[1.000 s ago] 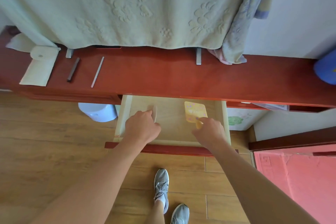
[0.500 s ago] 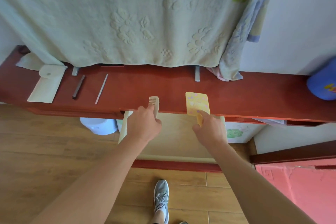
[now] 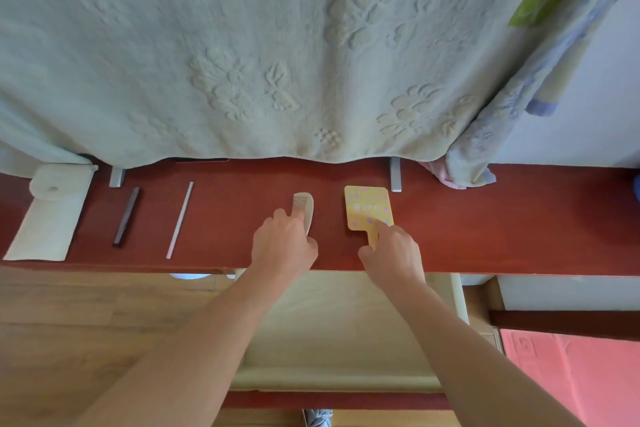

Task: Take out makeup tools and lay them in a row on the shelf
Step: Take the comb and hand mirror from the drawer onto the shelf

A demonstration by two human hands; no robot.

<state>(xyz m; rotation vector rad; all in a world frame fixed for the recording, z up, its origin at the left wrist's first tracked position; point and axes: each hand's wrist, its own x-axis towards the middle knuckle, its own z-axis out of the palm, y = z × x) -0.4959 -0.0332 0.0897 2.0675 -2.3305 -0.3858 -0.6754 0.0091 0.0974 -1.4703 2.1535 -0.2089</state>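
On the red shelf [image 3: 519, 218], the left hand [image 3: 282, 246] gripping a cream comb [image 3: 304, 204] and right hand [image 3: 391, 253] pinching a yellow spotted mirror [image 3: 367, 206] should lay both parallel.

I see bare shelf [image 3: 519, 218] between the white stick [image 3: 180, 219] and comb [image 3: 304, 208], more right of the mirror [image 3: 367, 206]; the hanging blanket [image 3: 242, 45] seemingly walls off the back.

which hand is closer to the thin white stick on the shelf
Left. The left hand, holding the comb, is right of the white stick; the right hand, on the yellow paddle, is farther right, beyond the comb.
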